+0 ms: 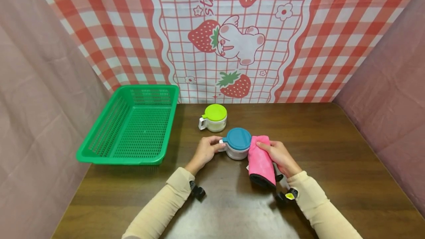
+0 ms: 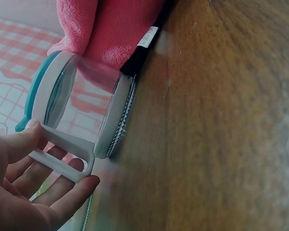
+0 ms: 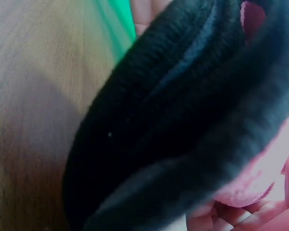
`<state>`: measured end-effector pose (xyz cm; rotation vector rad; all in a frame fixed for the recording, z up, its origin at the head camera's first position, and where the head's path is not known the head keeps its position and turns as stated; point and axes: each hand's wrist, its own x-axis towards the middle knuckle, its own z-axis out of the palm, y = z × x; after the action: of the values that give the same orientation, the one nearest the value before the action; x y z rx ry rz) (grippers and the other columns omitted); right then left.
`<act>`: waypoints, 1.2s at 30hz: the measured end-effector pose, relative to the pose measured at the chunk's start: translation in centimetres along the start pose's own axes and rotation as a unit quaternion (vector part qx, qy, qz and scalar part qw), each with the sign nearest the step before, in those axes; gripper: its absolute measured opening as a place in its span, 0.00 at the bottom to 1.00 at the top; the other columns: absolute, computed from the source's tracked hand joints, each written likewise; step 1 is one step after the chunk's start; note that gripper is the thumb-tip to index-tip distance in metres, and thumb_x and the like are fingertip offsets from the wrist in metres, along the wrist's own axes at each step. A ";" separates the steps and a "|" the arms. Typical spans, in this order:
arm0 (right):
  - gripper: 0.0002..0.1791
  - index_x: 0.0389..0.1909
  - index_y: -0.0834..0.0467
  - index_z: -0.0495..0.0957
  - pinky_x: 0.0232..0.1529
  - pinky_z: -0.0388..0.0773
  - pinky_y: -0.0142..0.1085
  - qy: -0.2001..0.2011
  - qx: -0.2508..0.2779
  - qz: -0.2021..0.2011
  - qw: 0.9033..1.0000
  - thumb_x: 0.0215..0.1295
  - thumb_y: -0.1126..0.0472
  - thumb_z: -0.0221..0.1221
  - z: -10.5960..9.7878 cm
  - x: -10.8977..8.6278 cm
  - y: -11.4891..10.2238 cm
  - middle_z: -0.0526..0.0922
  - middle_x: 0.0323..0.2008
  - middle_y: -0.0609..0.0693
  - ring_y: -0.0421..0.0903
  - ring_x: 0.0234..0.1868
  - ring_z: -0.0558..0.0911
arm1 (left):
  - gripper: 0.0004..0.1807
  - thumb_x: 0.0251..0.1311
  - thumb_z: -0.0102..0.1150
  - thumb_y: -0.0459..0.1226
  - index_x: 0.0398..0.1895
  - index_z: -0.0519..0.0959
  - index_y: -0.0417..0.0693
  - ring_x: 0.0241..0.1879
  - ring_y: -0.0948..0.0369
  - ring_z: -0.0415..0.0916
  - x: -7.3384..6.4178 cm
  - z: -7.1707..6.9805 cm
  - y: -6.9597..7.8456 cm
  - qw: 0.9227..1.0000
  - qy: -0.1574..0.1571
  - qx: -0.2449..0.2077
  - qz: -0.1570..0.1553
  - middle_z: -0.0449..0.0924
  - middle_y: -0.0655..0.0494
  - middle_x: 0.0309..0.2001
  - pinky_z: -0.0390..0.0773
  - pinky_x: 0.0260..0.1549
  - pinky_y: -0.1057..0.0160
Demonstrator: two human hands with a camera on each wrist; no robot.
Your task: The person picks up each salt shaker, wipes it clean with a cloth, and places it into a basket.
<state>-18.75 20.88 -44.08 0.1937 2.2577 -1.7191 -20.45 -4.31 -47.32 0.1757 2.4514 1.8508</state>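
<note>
In front of you, a round clear jar with a flat blue lid and white rim [image 1: 238, 143] stands upright on the brown wood-grain tabletop [image 1: 332, 150]. Your left hand [image 1: 204, 152] has its grip pinching the jar's white loop handle [image 2: 70, 139], thumb near the lid and fingers behind the loop; that hold probably steadies the jar against sideways pressure. Your right hand [image 1: 280, 156] pinches a fuzzy pink fabric sleeve with a black-trimmed opening [image 1: 260, 159], thumb on its face, other fingers mostly hidden behind. The sleeve's far end meets the jar's right side, and its opening faces back toward you, perhaps because the cloth is being used from outside rather than worn. Both forearms reach inward from the lower corners, wrists low. Beyond the jar is a similar one with a lime-green lid [image 1: 216, 115]; a green plastic basket [image 1: 127, 160] sits well to the left.
</note>
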 end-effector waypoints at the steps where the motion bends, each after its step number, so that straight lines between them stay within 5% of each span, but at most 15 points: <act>1: 0.23 0.49 0.74 0.73 0.28 0.78 0.30 0.000 0.001 -0.001 1.000 0.70 0.54 0.55 0.0 0.0 0.0 0.80 0.21 0.41 0.36 0.22 0.80 | 0.14 0.57 0.66 0.32 0.45 0.83 0.33 0.30 0.64 0.77 0.0 0.0 -0.1 1.000 0.001 0.004 0.002 0.85 0.40 0.43 0.76 0.30 0.72; 12: 0.23 0.50 0.73 0.74 0.28 0.78 0.29 -0.001 0.002 0.003 1.000 0.70 0.54 0.55 0.1 -0.1 -0.1 0.80 0.21 0.41 0.35 0.23 0.79 | 0.15 0.57 0.66 0.33 0.46 0.82 0.32 0.42 0.51 0.83 -0.1 0.3 -0.2 0.999 0.019 0.021 0.022 0.85 0.38 0.42 0.80 0.40 0.65; 22: 0.22 0.47 0.71 0.76 0.26 0.76 0.30 0.010 -0.006 0.002 1.000 0.69 0.54 0.56 0.1 0.0 -0.1 0.79 0.19 0.40 0.36 0.21 0.78 | 0.15 0.56 0.68 0.36 0.44 0.83 0.34 0.40 0.54 0.83 -0.1 0.4 -0.3 0.999 0.031 0.032 0.026 0.86 0.41 0.41 0.80 0.39 0.66; 36: 0.23 0.51 0.73 0.73 0.29 0.77 0.29 -0.022 0.013 0.006 1.000 0.70 0.55 0.54 -0.1 0.3 0.0 0.80 0.22 0.40 0.35 0.24 0.79 | 0.09 0.56 0.67 0.34 0.37 0.84 0.35 0.33 0.63 0.75 0.4 -1.0 0.1 0.990 -0.026 0.105 0.086 0.86 0.44 0.35 0.74 0.35 0.71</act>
<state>-19.03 20.91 -44.16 0.1722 2.2004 -1.7298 -20.90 -5.17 -46.92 0.4547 2.6664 1.6174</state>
